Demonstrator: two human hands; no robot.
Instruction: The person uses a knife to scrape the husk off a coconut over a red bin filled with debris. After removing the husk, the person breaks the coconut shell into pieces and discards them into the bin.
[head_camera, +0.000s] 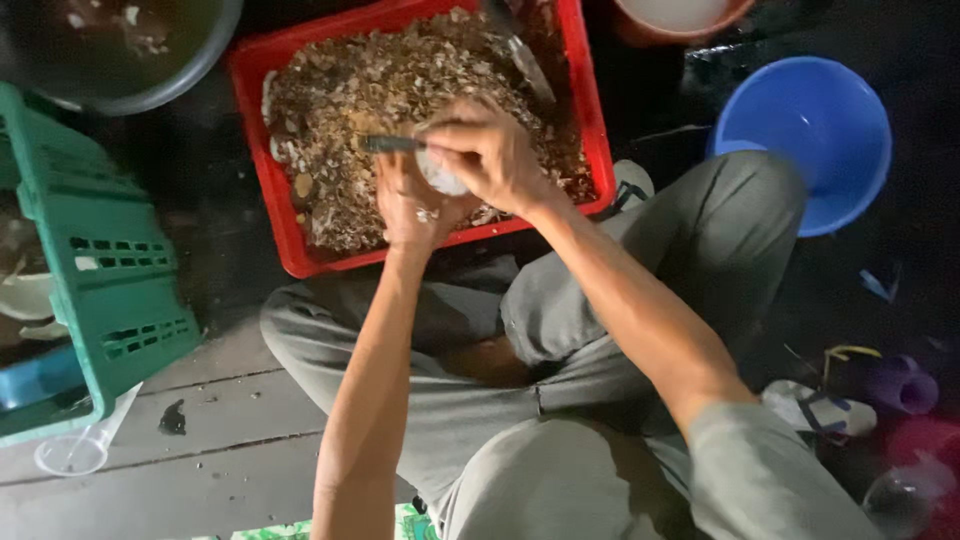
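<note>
Right hand (490, 150) grips a knife (392, 144), prying the pale shell (440, 172) clenched in the left hand (412, 205) above the red crate (262, 150); steady leverage probably comes next.

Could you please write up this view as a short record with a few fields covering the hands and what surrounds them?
Left hand: left hand cups a small pale shell-like piece over the crate
Right hand: right hand grips a dark-handled knife against that piece
Crate: red crate full of brownish shell scraps
Left side: green slotted basket, dark bowl
Right side: blue basin
Posture: seated cross-legged, grey trousers
</note>
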